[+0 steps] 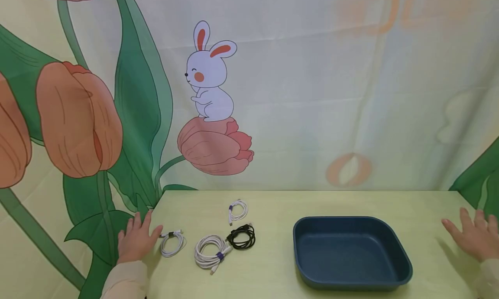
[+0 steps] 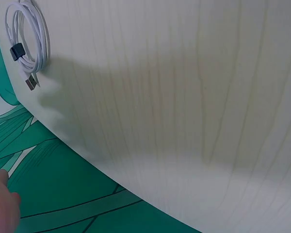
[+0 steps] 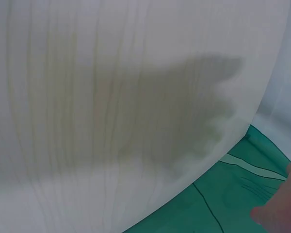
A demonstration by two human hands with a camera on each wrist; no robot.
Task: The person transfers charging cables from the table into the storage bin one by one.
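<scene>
My left hand (image 1: pixel 136 240) is at the table's left edge with fingers spread, holding nothing. Just right of its thumb lies a coiled white cable (image 1: pixel 172 243) with a dark tie; the left wrist view shows the same white cable (image 2: pixel 33 41) and its USB plug. Further right are a larger white cable coil (image 1: pixel 208 251) with a purple-blue tie, a black cable coil (image 1: pixel 241 237) and a small white cable coil (image 1: pixel 238 211). Over at the table's right edge, my right hand (image 1: pixel 473 236) hovers with spread fingers, above its own shadow and holding nothing.
A dark blue rectangular bin (image 1: pixel 351 253) with nothing in it stands right of the cables on the pale wood table (image 1: pixel 269 277). Behind the table hangs a cloth (image 1: pixel 292 95) printed with tulips and a rabbit.
</scene>
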